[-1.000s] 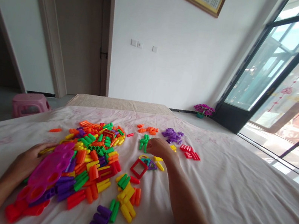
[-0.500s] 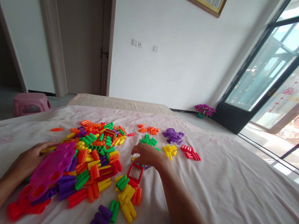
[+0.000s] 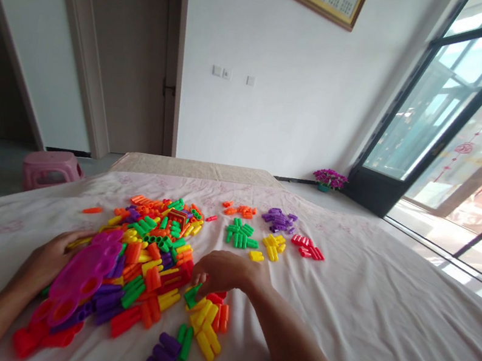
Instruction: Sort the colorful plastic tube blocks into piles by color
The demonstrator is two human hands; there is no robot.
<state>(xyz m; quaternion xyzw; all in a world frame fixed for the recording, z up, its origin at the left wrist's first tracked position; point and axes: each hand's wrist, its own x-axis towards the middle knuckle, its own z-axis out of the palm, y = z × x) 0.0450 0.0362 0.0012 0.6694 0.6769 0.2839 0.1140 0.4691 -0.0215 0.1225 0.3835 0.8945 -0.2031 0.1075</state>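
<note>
My left hand (image 3: 55, 257) lies at the left edge of a heap of plastic building blocks, against a translucent magenta scalloped piece (image 3: 84, 271). Its fingers are mostly hidden, and a yellow block (image 3: 77, 241) shows by them. My right hand (image 3: 225, 273) is bent down, fingers closed on a green double-tube block (image 3: 191, 295) just right of the heap. A red square frame piece (image 3: 216, 296) is partly covered by that hand. Close below are yellow blocks (image 3: 204, 316), an orange block (image 3: 224, 318), another green block (image 3: 184, 341) and a purple block (image 3: 162, 358).
Beyond my right hand, blocks lie in single-colour groups: green (image 3: 241, 233), yellow (image 3: 273, 246), purple (image 3: 279, 219), orange (image 3: 239, 210) and red (image 3: 308, 247). A pale cloth (image 3: 368, 306) covers the surface. A pink stool (image 3: 52, 170) stands at left.
My right hand has moved nearer and slightly left, from the yellow and green groups onto the green block. A yellow block now lies beside the yellow group. My left hand stays put.
</note>
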